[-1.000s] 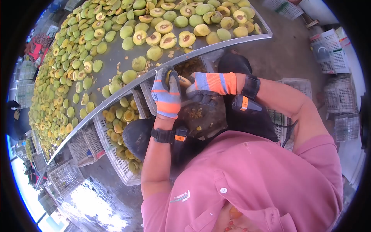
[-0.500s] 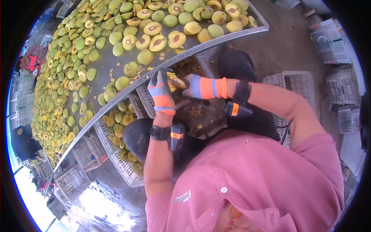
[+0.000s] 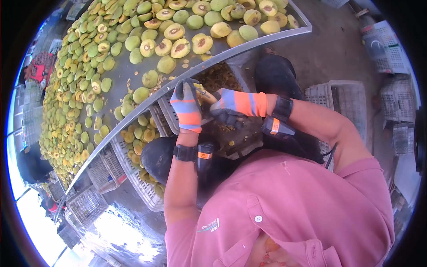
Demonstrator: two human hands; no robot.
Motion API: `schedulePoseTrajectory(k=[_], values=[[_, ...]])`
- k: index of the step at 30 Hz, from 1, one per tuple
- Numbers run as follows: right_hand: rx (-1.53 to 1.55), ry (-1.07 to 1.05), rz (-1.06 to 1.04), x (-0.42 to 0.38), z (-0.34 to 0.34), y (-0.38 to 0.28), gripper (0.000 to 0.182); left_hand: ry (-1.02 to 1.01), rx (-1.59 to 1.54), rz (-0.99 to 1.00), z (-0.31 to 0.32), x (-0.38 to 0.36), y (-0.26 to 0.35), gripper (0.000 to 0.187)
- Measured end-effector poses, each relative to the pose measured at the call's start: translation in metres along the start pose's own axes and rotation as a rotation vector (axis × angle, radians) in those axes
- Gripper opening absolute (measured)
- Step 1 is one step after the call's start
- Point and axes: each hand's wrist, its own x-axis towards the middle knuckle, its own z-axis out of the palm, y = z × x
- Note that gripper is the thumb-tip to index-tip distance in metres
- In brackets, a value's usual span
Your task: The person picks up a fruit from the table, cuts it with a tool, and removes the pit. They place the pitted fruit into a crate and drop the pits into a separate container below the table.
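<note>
My left hand [image 3: 185, 106], in a grey glove with orange bands, is closed at the table's rim on a piece of yellow stone fruit [image 3: 197, 86], mostly covered by the fingers. In a matching glove, my right hand [image 3: 235, 106] grips a tool with a wooden handle [image 3: 206, 96]. The tool's tip points into the fruit and is hidden, so its kind does not show. Halved green-yellow stone fruits [image 3: 180, 48] cover the metal table [image 3: 133, 73] beyond my hands, several with brown pits or hollows facing up.
A crate of fruit halves [image 3: 141, 187] stands by my left knee. Below my hands is a container with brown pits and scraps [image 3: 222, 76]. Empty plastic crates [image 3: 349, 104] stand to the right, others [image 3: 86, 207] at lower left. Another person [image 3: 40, 66] is at far left.
My right hand has turned, and its lower fingers now show. More of the tool's wooden handle is visible, while less of the yellow fruit shows. The left hand has barely moved.
</note>
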Motion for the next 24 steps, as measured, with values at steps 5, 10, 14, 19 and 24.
schedulePoseTrajectory(k=[5, 10, 14, 19, 24], values=[[-0.504, 0.443, 0.261, 0.008, 0.016, -0.015, 0.014, 0.09, -0.107, -0.199, 0.011, 0.005, -0.021, 0.021], [-0.753, 0.198, -0.069, 0.011, -0.004, 0.013, 0.014, 0.189, -0.17, -0.244, 0.022, 0.002, -0.009, 0.021], [0.021, 0.162, 0.184, -0.001, -0.001, -0.001, 0.011, 0.108, 0.009, -0.042, 0.024, -0.001, -0.007, 0.022], [0.784, -0.37, 0.245, -0.007, -0.015, 0.002, 0.015, 0.01, 0.049, 0.139, 0.008, -0.003, 0.001, 0.027], [0.722, -0.467, 0.2, -0.014, -0.013, -0.003, 0.028, -0.076, -0.377, -0.157, 0.005, -0.005, 0.016, 0.039]])
